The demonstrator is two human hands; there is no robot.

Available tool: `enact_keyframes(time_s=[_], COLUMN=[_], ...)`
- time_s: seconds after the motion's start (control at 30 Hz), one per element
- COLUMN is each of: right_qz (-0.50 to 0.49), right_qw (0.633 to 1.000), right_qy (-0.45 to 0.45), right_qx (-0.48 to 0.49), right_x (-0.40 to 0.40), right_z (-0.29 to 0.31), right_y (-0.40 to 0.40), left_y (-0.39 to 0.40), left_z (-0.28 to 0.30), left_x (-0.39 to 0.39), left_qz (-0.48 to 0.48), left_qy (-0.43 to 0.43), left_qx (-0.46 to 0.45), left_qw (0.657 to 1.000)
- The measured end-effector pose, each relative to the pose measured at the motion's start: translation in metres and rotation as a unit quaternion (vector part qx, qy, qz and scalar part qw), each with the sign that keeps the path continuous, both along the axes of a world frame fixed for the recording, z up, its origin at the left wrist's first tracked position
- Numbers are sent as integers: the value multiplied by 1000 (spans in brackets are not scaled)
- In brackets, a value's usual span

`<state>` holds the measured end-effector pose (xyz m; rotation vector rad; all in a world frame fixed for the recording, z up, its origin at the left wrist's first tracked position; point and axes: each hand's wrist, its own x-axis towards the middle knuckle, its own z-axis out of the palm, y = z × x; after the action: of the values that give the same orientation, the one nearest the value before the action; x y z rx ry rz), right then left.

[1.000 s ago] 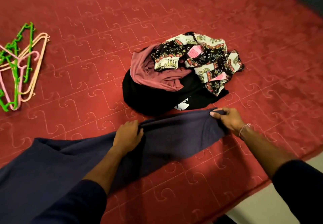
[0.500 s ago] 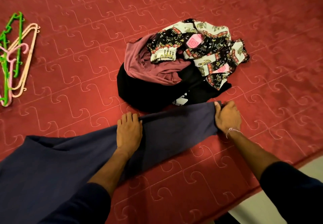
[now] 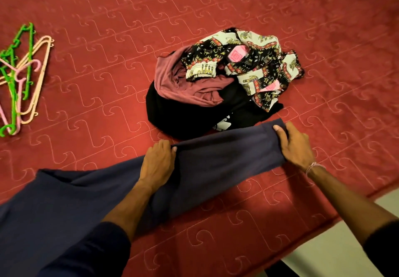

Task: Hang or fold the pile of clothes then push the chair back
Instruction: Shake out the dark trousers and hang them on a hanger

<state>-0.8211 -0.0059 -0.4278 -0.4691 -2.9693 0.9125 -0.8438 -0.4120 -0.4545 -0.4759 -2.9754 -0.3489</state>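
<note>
The navy garment [image 3: 226, 160] lies on the bed [image 3: 108, 17], long axis left to right, just near of the clothes pile [image 3: 216, 82]. The right hand [image 3: 295, 147] pinches its right end; the left hand [image 3: 158, 162] grips its middle.

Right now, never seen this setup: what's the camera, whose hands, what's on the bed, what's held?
There is no robot. One wide-angle camera worn on a person's head looks down at their bare hands. The left hand and right hand each grip the top edge of a navy garment spread on a red quilted bedspread. Behind it lies a pile of clothes: black, mauve and patterned pieces. Plastic hangers, green, pink and cream, lie far left.
</note>
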Motion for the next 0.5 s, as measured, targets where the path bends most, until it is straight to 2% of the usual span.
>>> enact_keyframes(time_s=[0.1, 0.2, 0.23, 0.3, 0.4, 0.43, 0.5], right_qz=[47, 13, -12, -70, -136, -130, -59], right_qw=[997, 981, 976, 972, 946, 948, 961], right_qy=[-45, -165, -179, -107, -2, 34, 113], right_qx=[35, 102, 123, 199, 295, 287, 245], right_x=[-9, -7, -4, 1, 4, 5, 8], right_z=[0, -13, -18, -30, -34, -34, -32], right_y=[12, -3, -12, -33, -72, -86, -125], left_y=[2, 6, 6, 2, -19, -29, -51], left_z=[-5, -14, -16, -15, -9, -7, 1], left_x=[0, 6, 9, 14, 22, 23, 27], left_qz=[-13, -3, 13, 37, 34, 33, 52], left_qy=[9, 8, 2, -7, -18, -19, -21], left_qx=[6, -61, -79, -91, -116, -121, -113], left_qw=[1000, 998, 997, 995, 992, 992, 992])
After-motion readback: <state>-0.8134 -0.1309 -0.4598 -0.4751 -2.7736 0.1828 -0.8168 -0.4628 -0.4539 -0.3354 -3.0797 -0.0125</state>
